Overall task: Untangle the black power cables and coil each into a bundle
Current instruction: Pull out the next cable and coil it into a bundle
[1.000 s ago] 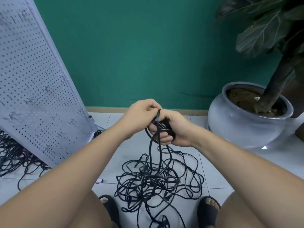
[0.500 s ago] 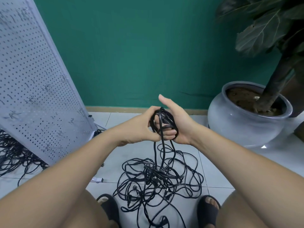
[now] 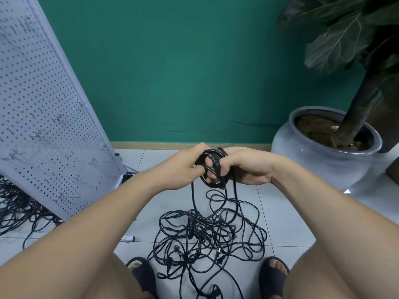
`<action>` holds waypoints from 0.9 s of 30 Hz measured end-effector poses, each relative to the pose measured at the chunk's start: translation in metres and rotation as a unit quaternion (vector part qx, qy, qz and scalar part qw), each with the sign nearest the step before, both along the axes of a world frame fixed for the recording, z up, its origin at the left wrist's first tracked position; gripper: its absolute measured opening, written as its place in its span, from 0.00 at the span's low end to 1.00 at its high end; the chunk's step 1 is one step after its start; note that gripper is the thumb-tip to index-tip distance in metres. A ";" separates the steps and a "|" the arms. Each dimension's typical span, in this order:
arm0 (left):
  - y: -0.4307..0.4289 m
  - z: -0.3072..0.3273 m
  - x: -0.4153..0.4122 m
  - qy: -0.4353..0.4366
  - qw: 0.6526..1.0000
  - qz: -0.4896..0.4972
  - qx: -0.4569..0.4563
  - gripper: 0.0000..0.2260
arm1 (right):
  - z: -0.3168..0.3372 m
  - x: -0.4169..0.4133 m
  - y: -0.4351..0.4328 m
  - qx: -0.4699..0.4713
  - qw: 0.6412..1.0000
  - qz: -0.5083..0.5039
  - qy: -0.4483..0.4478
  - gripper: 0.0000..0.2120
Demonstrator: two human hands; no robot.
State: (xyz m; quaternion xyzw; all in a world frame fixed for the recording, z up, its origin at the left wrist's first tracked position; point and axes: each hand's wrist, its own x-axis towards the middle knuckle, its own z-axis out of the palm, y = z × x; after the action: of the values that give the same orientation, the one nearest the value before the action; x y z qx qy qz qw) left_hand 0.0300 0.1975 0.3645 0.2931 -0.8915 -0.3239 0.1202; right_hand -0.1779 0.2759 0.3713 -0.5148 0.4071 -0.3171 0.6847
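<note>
Tiled floor (image 3: pixel 151 201), green wall (image 3: pixel 183 72) behind; person seated low, both hands raised over the work.

- Small coil (image 3: pixel 212 152) of black cable sits between the hands. Right hand (image 3: pixel 250 169) has its fingers curled through the loops and carries the coil. Left hand (image 3: pixel 183 167), touching it from the other side, is closed round the coil's near edge, apparently feeding a turn on.
- Two strands (image 3: pixel 193 197) drop from the coil's underside straight down into the tangle (image 3: pixel 207 231), which lies on the floor below the hands, between the sandalled feet (image 3: pixel 142 275).
- Handling, as I judge it: cable is light and limp with some springiness, so loops want to open if grip slackens. Rubbery jacket should not slip. Best hold is across all turns at once, with the feeding hand just below the coil on the free strand. Plugs buried in the tangle are likely to snag; pull gently.
- Left of the left hand: leaning white pegboard (image 3: pixel 43 126), with another heap of black cable (image 3: pixel 13 203) under it.
- Right of the right hand: grey plant pot (image 3: pixel 323 165).
</note>
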 end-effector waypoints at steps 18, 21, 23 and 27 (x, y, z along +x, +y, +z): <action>-0.002 0.002 -0.003 -0.043 0.999 -0.006 0.015 0.02 | 0.010 -0.024 0.012 -0.117 0.878 -0.119 0.449 0.27; -0.003 0.003 -0.005 -0.042 0.999 -0.006 -0.007 0.02 | 0.011 -0.001 0.013 -0.095 0.944 -0.199 0.246 0.13; -0.002 0.004 -0.007 -0.033 0.999 -0.011 -0.026 0.03 | 0.007 0.012 0.014 -0.064 0.963 -0.200 0.170 0.16; -0.006 0.009 -0.004 -0.039 0.997 -0.022 -0.070 0.07 | -0.001 0.021 0.016 0.022 0.985 -0.141 0.096 0.12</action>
State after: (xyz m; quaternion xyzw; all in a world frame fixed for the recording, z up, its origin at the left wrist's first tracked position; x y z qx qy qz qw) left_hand 0.0257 0.1917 0.3738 0.2766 -0.9223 -0.2514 0.0981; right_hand -0.1569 0.2923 0.3699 -0.4646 0.5467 -0.3507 0.6019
